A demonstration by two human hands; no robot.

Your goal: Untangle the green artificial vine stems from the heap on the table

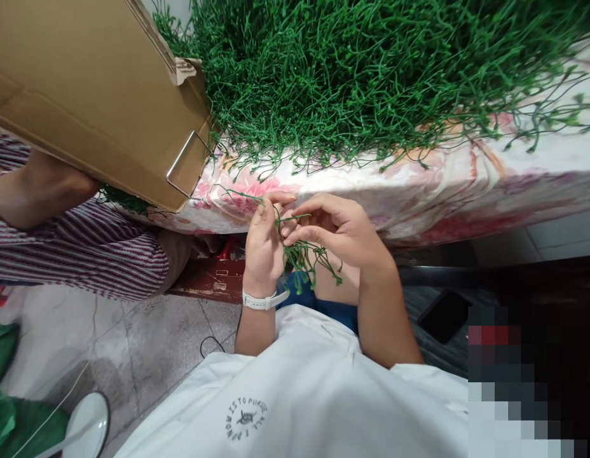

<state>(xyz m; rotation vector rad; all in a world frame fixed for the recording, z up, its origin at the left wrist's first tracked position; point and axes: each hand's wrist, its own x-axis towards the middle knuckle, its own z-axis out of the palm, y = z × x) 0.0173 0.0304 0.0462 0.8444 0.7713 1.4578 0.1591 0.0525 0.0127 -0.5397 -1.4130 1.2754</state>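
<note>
Just in front of the table's near edge, my left hand (pixel 265 245), with a white watch band on its wrist, pinches thin green plastic stems (pixel 302 257) between thumb and fingers. One stem sticks out to the left above the thumb, and a small bunch with budded tips hangs below the fingers. My right hand (pixel 340 229) reaches in from the right, its thumb and forefinger closed around a stem close to the left fingertips. Beyond both hands, a large heap of the same green stems (pixel 343 83) lies on the floral cloth (pixel 419 184).
At the upper left stands a cardboard box (pixel 89 83) with a metal wire loop (pixel 180 162) at its corner. Beside it sits a person in striped clothing (pixel 109 248). A wooden bench (pixel 209 278), green bags (pixel 28 420) and a dark phone-like object (pixel 444 316) lie lower down.
</note>
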